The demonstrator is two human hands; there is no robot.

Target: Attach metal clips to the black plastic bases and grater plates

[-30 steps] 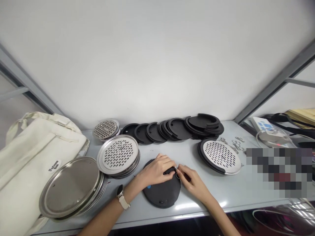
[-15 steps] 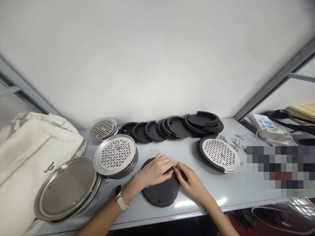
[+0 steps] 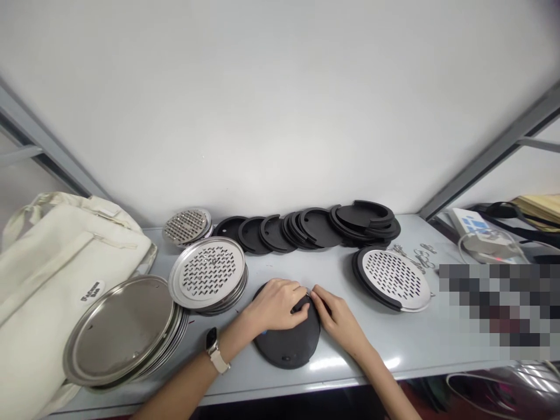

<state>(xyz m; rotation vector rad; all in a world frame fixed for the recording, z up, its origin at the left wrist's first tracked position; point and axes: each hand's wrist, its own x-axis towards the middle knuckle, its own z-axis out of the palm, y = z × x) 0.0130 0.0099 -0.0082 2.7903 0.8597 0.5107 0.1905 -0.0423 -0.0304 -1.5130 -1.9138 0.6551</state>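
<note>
A round black plastic base point(image 3: 289, 347) lies flat on the grey table, close to its front edge. My left hand point(image 3: 277, 306), with a watch on its wrist, lies over the base with fingers curled and holds its far side. At the base's upper right edge, my right hand point(image 3: 336, 315) has its fingertips pinched together. A small shiny metal piece shows by those fingertips; most of it is hidden. Right of my hands, a round metal grater plate point(image 3: 396, 280) sits in a black base, and small wire clips point(image 3: 422, 256) lie beyond it.
Black bases point(image 3: 321, 227) lie overlapped in a row along the wall. On the left are stacks of grater plates point(image 3: 207, 274) and shiny round trays point(image 3: 126, 329), next to a cream bag point(image 3: 48, 291). A white box point(image 3: 475, 227) stands at right.
My right fingers have closed in tighter against the base's edge, covering more of the metal piece. The left hand stays on the base, its fingers slightly shifted. The view has moved slightly.
</note>
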